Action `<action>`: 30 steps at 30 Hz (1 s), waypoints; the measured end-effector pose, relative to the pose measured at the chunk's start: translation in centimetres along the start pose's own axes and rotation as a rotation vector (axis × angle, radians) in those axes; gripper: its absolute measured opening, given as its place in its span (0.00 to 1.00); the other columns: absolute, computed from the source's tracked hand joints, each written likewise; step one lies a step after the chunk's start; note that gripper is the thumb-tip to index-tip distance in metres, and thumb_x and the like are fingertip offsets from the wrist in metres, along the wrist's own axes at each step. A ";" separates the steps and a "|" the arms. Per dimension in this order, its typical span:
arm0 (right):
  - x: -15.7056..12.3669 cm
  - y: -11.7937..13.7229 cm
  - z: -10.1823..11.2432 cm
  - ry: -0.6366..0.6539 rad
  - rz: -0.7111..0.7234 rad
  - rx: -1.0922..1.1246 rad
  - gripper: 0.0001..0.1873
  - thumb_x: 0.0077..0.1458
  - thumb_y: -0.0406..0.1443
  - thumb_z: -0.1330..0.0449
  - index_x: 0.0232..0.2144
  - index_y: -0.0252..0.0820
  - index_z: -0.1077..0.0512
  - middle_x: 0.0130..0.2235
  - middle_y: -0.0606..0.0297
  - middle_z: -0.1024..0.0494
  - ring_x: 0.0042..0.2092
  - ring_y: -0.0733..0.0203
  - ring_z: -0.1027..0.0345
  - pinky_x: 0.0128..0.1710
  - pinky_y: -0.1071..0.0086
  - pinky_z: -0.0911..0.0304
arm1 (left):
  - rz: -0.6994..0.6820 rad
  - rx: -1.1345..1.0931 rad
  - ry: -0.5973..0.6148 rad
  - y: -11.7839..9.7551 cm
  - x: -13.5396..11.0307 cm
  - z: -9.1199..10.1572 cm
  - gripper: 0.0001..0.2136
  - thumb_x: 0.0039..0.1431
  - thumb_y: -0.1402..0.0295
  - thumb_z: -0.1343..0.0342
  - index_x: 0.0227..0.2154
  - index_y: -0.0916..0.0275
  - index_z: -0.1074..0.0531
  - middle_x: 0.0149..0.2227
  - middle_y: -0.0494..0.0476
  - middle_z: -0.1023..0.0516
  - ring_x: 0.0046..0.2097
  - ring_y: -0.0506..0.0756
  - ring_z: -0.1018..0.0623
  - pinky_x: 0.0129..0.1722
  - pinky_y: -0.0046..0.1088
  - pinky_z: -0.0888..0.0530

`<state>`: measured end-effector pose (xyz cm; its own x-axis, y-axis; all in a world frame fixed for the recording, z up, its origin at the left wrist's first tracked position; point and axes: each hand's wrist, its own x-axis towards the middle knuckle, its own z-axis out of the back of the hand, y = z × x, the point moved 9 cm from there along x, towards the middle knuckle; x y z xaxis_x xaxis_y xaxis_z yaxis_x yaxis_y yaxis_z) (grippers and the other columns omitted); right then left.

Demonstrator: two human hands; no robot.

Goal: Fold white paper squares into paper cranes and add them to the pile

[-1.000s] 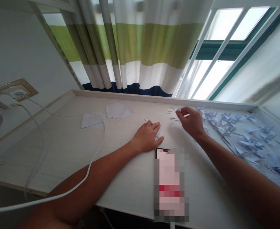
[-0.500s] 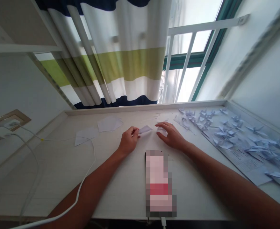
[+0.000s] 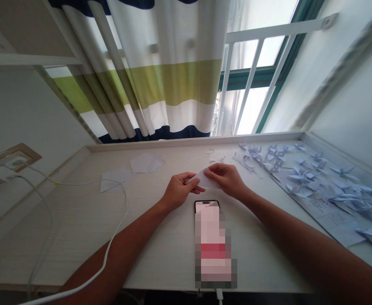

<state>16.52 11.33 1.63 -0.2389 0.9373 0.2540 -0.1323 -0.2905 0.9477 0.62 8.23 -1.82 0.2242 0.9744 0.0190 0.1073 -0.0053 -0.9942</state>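
Note:
Both my hands meet over the middle of the pale desk (image 3: 78, 220), just beyond a phone (image 3: 214, 245) lying face up. My left hand (image 3: 179, 191) pinches the left end of a small folded piece of white paper (image 3: 205, 180). My right hand (image 3: 227, 178) grips the same piece from the right, fingers closed over its top edge. The paper is lifted slightly off the desk between them.
Several folded paper cranes (image 3: 306, 176) lie spread on a sheet at the right. Loose paper squares (image 3: 146, 163) and another sheet (image 3: 114, 180) sit at back left. A white cable (image 3: 116, 228) crosses my left arm. A striped curtain (image 3: 160, 84) and window stand behind.
My left hand went from lying flat on the desk to pinching the paper; my right hand came back from the scraps and took hold of it too. The camera tilted down.

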 end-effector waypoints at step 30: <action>-0.5 -2.2 -1.3 0.167 -0.286 0.432 0.22 0.56 0.51 0.29 0.41 0.39 0.21 0.35 0.59 0.15 0.32 0.58 0.18 0.38 0.64 0.22 | -0.081 -0.083 -0.292 -1.4 -0.3 3.3 0.21 0.47 0.53 0.26 0.33 0.66 0.22 0.33 0.61 0.14 0.37 0.64 0.13 0.33 0.33 0.19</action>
<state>15.69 11.26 -0.86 -0.4054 0.9138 -0.0263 0.1850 0.1102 0.9765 -2.80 8.65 -0.75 -0.0748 0.9957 0.0549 0.1947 0.0686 -0.9785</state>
